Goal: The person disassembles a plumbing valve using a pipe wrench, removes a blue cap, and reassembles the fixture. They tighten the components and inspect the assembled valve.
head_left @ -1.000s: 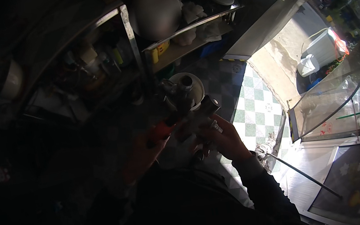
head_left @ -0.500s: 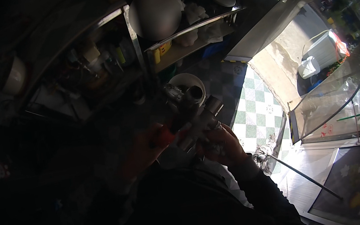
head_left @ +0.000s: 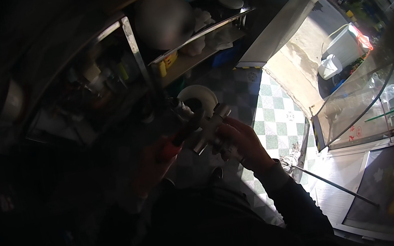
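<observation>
My left hand (head_left: pixel 154 164), deep in shadow, is closed around the red handle (head_left: pixel 168 151) of a dark metal tool. Its exact kind is lost in the dark. In my right hand (head_left: pixel 243 141) is a shiny metal fitting (head_left: pixel 212 127) with a short tube across it, gripped by my fingers from the right side. Tool and fitting meet or overlap in front of my body; whether they are joined is hidden. Just beyond them stands a pale round bucket (head_left: pixel 208 96), partly covered by the tool and a greyish metal part (head_left: pixel 181 109).
Cluttered shelves (head_left: pixel 192 61) run along the far side, with a large round pale object (head_left: pixel 164 20). On the right a mesh curtain (head_left: pixel 285 30) hangs at a sunlit doorway. A mop (head_left: pixel 332 186) lies across the threshold beside the checkered floor (head_left: pixel 276 115).
My right hand has shifted its grip, its fingers now lying farther over the metal fitting. Both hands have moved slightly left in the picture, and the whole view has shifted a little.
</observation>
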Demonstrator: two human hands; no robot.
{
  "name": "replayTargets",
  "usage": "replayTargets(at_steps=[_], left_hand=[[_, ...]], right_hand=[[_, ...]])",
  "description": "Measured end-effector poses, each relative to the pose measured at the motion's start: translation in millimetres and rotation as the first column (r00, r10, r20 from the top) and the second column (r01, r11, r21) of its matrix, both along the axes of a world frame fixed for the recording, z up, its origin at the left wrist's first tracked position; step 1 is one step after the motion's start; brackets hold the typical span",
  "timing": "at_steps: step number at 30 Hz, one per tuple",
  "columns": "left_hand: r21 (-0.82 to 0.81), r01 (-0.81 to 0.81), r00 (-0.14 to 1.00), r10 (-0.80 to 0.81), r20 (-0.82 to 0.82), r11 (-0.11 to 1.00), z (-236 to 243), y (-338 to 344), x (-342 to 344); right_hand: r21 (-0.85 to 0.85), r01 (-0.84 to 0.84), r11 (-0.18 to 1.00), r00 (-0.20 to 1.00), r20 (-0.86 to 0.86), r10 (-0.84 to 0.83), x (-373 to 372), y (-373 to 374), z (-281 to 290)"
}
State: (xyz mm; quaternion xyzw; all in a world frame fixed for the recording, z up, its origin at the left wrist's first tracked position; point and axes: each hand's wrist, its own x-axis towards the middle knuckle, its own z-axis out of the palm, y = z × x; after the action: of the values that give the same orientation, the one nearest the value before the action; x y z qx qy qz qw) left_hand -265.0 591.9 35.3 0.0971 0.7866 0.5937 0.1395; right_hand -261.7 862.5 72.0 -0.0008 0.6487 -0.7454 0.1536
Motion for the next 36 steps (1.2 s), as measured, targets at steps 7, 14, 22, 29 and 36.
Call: replayTargets(at_steps=[7,14,22,29,36], left_hand=[[0.026,-0.049,0.988,0.053,-0.143,0.998,12,2,0],[0.057,-0.107,0.971,0.092,0.219,0.993,26,-2,10],[0.368,-0.417,0.909,0.393,0.142,0.831,62,7,0],[0.57,-0.307,0.92,0.084,0.383,0.762,56,-4,-14],[0.547,-0.209,0.975,0.129,0.182,0.811,27,-8,-15]], right_hand=[[0.167,0.199,0.966,0.98,-0.029,-0.197,14,-17,12],[0.34,0.342,0.876,0.852,-0.505,-0.137,9,-29,16],[0.568,0.397,0.721,0.711,-0.687,0.15,5,-17,19],[0.544,0.304,0.782,0.81,-0.58,0.088,7,-23,16],[0.12,0.18,0.976,0.978,-0.127,-0.164,10,-24,22]])
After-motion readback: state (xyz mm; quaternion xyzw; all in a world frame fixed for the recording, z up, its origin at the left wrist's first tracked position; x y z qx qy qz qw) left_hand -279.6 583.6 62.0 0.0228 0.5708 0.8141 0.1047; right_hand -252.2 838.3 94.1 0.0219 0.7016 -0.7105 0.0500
